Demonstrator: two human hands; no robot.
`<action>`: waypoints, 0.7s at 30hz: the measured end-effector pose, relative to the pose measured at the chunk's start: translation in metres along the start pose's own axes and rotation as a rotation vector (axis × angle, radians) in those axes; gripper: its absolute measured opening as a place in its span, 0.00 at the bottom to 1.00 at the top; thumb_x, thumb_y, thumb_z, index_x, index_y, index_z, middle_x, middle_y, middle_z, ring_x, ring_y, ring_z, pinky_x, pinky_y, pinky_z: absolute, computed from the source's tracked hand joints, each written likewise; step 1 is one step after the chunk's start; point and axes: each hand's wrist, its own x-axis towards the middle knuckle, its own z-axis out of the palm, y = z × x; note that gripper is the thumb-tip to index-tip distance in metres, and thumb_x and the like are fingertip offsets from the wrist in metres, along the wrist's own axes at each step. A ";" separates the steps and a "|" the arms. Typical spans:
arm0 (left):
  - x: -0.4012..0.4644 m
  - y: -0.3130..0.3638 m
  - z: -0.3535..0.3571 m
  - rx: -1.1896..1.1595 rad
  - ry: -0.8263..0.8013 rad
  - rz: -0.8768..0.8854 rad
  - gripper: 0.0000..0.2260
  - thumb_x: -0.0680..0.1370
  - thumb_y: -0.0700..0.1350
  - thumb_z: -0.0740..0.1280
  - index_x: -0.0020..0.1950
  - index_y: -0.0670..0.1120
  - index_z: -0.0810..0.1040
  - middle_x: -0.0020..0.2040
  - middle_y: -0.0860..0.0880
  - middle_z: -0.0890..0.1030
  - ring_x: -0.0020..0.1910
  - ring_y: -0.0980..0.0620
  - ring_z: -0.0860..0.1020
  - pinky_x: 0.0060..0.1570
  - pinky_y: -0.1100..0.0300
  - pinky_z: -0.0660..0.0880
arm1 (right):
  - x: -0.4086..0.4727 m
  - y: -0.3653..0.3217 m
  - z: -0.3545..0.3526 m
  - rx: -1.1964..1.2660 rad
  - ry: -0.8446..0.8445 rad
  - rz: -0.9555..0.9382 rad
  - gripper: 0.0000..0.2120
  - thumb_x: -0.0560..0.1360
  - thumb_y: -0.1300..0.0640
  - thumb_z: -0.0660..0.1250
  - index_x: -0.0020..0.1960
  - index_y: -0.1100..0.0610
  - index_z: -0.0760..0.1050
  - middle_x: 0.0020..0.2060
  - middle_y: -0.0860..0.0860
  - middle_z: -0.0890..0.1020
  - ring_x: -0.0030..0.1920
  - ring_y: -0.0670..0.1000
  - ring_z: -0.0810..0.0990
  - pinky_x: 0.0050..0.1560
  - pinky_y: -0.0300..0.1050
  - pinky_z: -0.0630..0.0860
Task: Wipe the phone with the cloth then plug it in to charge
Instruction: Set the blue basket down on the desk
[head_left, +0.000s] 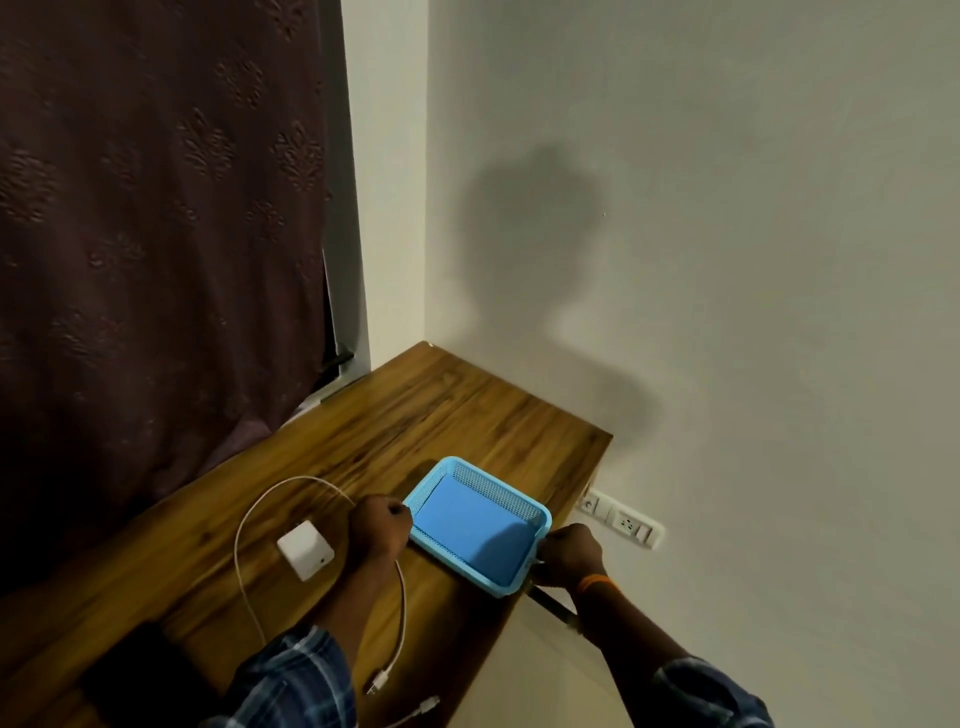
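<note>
Wall: a plain pale wall (727, 260) rises ahead and right of both hands.
Curtain: a dark patterned fabric curtain (156, 234) hangs far left of the left hand.
Table: a brown wood-grain table (415, 415) has bare top beyond the hands; its right edge runs under the right hand.
Basket: a light blue perforated plastic basket (488, 480) sits between the hands, its near corner past the table edge.
Cable: a white looped charging cable (249, 512) with a white square adapter (305, 549) lies left of the left hand.
Left hand (378, 527): fist clamped on the basket's left rim.
Right hand (569, 555): clamped on the near right corner; a dark thing below it cannot be identified.
Phone: cannot be told.
</note>
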 end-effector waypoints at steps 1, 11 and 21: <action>0.000 0.004 -0.002 0.037 0.019 0.018 0.07 0.79 0.40 0.66 0.48 0.38 0.82 0.50 0.39 0.85 0.47 0.42 0.84 0.29 0.65 0.73 | -0.001 -0.002 -0.003 -0.021 0.012 -0.006 0.06 0.73 0.63 0.70 0.48 0.63 0.81 0.42 0.58 0.87 0.40 0.56 0.87 0.44 0.54 0.86; 0.005 0.065 0.006 0.343 -0.078 0.524 0.12 0.82 0.44 0.61 0.58 0.43 0.82 0.58 0.46 0.80 0.55 0.46 0.80 0.56 0.50 0.77 | 0.005 -0.045 -0.011 -0.382 0.090 -0.407 0.11 0.74 0.58 0.66 0.52 0.57 0.84 0.50 0.56 0.86 0.50 0.56 0.84 0.49 0.48 0.82; 0.021 0.058 0.046 0.576 -0.250 0.794 0.11 0.81 0.45 0.61 0.57 0.49 0.81 0.57 0.50 0.81 0.57 0.49 0.80 0.54 0.56 0.76 | 0.036 -0.048 0.017 -0.527 -0.002 -0.534 0.15 0.75 0.59 0.67 0.61 0.58 0.81 0.58 0.58 0.83 0.57 0.56 0.83 0.56 0.48 0.81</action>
